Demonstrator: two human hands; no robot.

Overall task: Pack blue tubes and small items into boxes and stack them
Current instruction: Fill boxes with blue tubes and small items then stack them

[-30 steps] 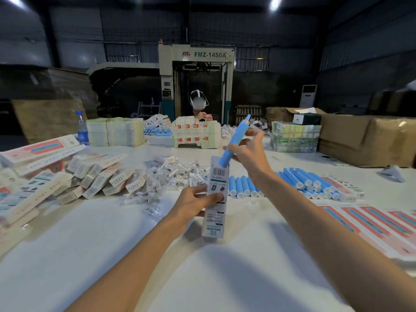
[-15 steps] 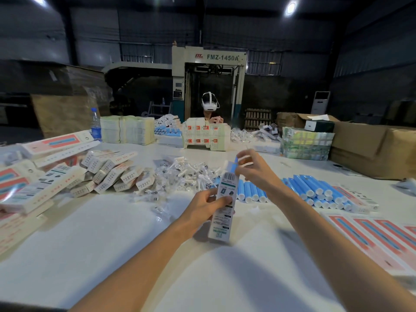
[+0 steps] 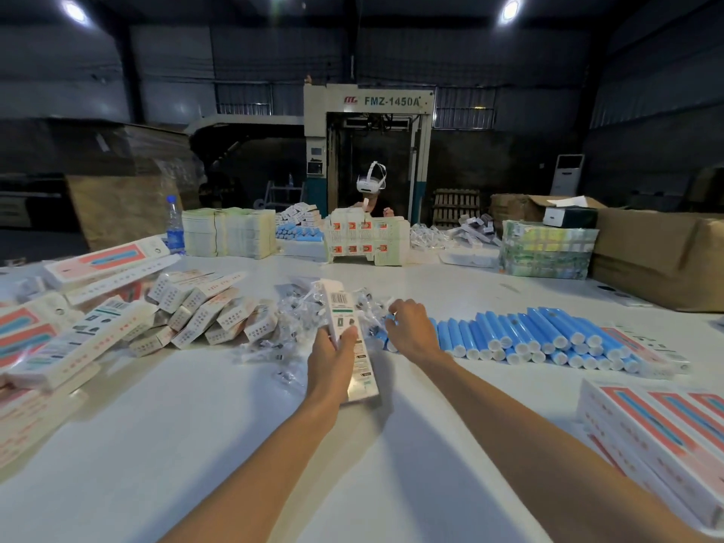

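My left hand (image 3: 333,356) grips a long white box (image 3: 346,331) that stands tilted on the white table (image 3: 196,444), barcode end up. My right hand (image 3: 411,327) reaches down with curled fingers among the small items in clear bags (image 3: 297,319) and the left end of the row of blue tubes (image 3: 521,339); whether it holds anything I cannot tell. The blue tubes lie side by side, white caps toward me.
Small white boxes (image 3: 203,311) are heaped at the left, with long boxes (image 3: 74,339) beyond them. Flat red-and-blue long boxes (image 3: 658,433) are stacked at the right. A person with a headset (image 3: 371,182) works across the table, behind box stacks (image 3: 231,233). Cardboard cartons (image 3: 658,256) stand at the back right.
The blue tube has gone down into the box. My right hand has left the box top and dropped to the table by the bagged items and tubes. The box has tilted back.
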